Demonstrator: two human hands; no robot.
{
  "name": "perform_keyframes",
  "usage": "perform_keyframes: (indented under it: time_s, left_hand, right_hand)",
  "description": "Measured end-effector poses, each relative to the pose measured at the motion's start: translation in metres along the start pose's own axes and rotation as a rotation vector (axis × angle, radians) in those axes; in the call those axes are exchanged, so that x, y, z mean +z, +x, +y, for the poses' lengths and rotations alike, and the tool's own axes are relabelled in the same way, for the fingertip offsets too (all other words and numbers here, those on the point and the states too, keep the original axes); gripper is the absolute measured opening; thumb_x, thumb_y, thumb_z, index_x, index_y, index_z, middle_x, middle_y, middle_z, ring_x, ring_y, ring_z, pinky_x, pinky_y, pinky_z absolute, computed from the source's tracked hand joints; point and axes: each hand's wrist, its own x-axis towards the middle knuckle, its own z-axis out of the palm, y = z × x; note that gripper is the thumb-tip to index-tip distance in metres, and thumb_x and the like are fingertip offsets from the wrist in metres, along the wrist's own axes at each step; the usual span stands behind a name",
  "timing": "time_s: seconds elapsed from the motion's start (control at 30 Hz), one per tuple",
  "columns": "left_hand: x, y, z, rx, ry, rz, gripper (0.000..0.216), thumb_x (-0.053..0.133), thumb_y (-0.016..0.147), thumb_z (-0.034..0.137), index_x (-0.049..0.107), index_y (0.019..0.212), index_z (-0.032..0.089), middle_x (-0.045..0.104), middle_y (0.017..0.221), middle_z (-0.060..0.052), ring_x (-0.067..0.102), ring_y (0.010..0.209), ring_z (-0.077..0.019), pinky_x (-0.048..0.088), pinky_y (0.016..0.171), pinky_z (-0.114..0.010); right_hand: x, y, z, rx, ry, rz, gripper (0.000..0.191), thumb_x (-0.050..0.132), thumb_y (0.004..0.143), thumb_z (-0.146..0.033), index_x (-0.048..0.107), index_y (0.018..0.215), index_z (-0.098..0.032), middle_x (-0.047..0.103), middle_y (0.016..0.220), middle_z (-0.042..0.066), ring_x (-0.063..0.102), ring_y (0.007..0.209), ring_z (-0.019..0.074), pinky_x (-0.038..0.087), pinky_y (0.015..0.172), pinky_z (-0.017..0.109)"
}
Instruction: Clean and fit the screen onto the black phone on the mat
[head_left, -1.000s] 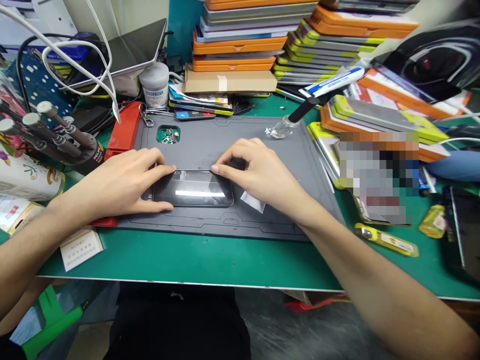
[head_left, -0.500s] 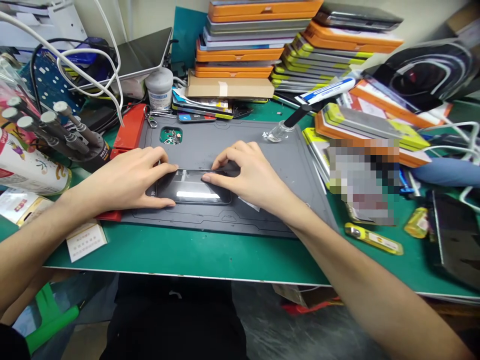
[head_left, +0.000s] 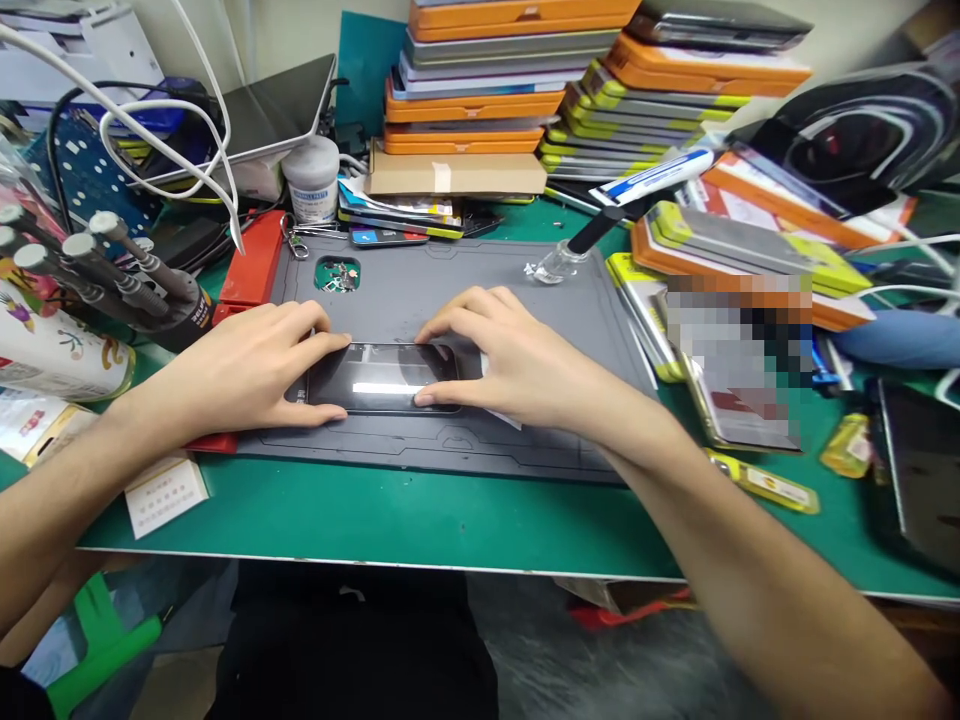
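Observation:
A dark smartphone (head_left: 390, 372) with a glossy screen lies lengthwise on a grey work mat (head_left: 390, 440). My left hand (head_left: 259, 365) grips its left end, thumb on the near edge and fingers on the far edge. At the other end, my right hand (head_left: 491, 350) has its thumb at the near edge of the screen and its fingertips at the far edge. Both hands are closed around the phone, palms off the screen. Something pale and flat (head_left: 504, 420) shows partly from under my right hand.
A glass bottle with a black cap (head_left: 562, 262) stands on the mat's far right. Small metal parts lie in a recess (head_left: 337, 275) at the far left. Screwdrivers (head_left: 112, 265) stand at left; stacked orange cases (head_left: 472, 107) rise behind. A yellow-labelled tool (head_left: 772, 485) lies right.
My right thumb has moved from the upper part of the screen to the phone's near edge. My left hand keeps its grip. The whole view has shifted slightly.

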Motion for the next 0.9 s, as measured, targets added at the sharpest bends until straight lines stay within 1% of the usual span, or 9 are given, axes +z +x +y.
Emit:
perform_keyframes:
  time_s: [0.1,0.17,0.4,0.53,0.63,0.73,0.9]
  left_hand:
    - [0.000,0.000,0.000,0.000,-0.001,0.000,0.078,0.056,0.111,0.075,0.069,0.159,0.014,0.073,0.136,-0.020,0.075,0.111,-0.0343,0.060,0.098,-0.044]
    - [0.001,0.000,0.000,0.005,-0.004,0.012,0.079,0.056,0.111,0.075,0.069,0.159,0.014,0.073,0.135,-0.020,0.075,0.111,-0.0346,0.061,0.097,-0.045]
    - [-0.001,0.001,0.002,0.016,0.011,0.006,0.078,0.056,0.112,0.074,0.069,0.159,0.013,0.073,0.135,-0.020,0.075,0.110,-0.0349,0.061,0.095,-0.046]
    - [-0.002,0.000,0.002,0.010,0.012,0.001,0.077,0.057,0.112,0.074,0.069,0.159,0.014,0.073,0.135,-0.020,0.075,0.111,-0.0340,0.060,0.098,-0.044]
    - [-0.002,0.001,0.002,-0.003,-0.008,-0.004,0.077,0.059,0.110,0.074,0.069,0.160,0.015,0.073,0.135,-0.019,0.075,0.111,-0.0334,0.059,0.099,-0.044]
    - [-0.002,0.002,0.002,-0.001,0.009,-0.016,0.078,0.057,0.111,0.074,0.068,0.161,0.015,0.073,0.136,-0.019,0.075,0.112,-0.0338,0.060,0.098,-0.044]
    - [-0.002,0.002,0.003,0.006,0.040,-0.021,0.079,0.053,0.112,0.076,0.067,0.161,0.016,0.073,0.135,-0.019,0.075,0.111,-0.0338,0.060,0.098,-0.044]
  right_hand:
    - [-0.003,-0.001,0.001,-0.029,0.002,-0.021,0.060,0.083,0.096,-0.078,0.078,0.131,-0.030,0.071,0.138,0.013,0.061,0.135,0.0413,0.057,0.115,0.062]
    - [-0.004,-0.002,0.001,-0.058,0.001,-0.026,0.063,0.082,0.096,-0.079,0.078,0.135,-0.030,0.072,0.139,0.014,0.062,0.135,0.0417,0.056,0.116,0.063]
    - [-0.002,-0.004,0.000,-0.085,0.007,-0.023,0.062,0.084,0.097,-0.073,0.078,0.142,-0.032,0.074,0.143,0.014,0.063,0.138,0.0431,0.055,0.119,0.067]
    - [0.000,-0.004,-0.004,-0.062,0.008,-0.017,0.062,0.081,0.099,-0.075,0.078,0.139,-0.029,0.073,0.142,0.015,0.063,0.136,0.0420,0.058,0.115,0.064]
    - [0.003,-0.005,-0.007,-0.039,0.005,0.007,0.056,0.084,0.099,-0.069,0.077,0.136,-0.028,0.073,0.142,0.014,0.063,0.137,0.0408,0.060,0.112,0.061]
    - [0.009,-0.005,-0.011,-0.012,-0.007,0.055,0.049,0.087,0.098,-0.064,0.077,0.131,-0.028,0.073,0.138,0.013,0.064,0.135,0.0395,0.060,0.111,0.061]
    - [0.023,-0.001,-0.015,0.038,-0.025,0.172,0.044,0.086,0.097,-0.066,0.078,0.118,-0.028,0.074,0.127,0.013,0.065,0.125,0.0403,0.059,0.106,0.062]
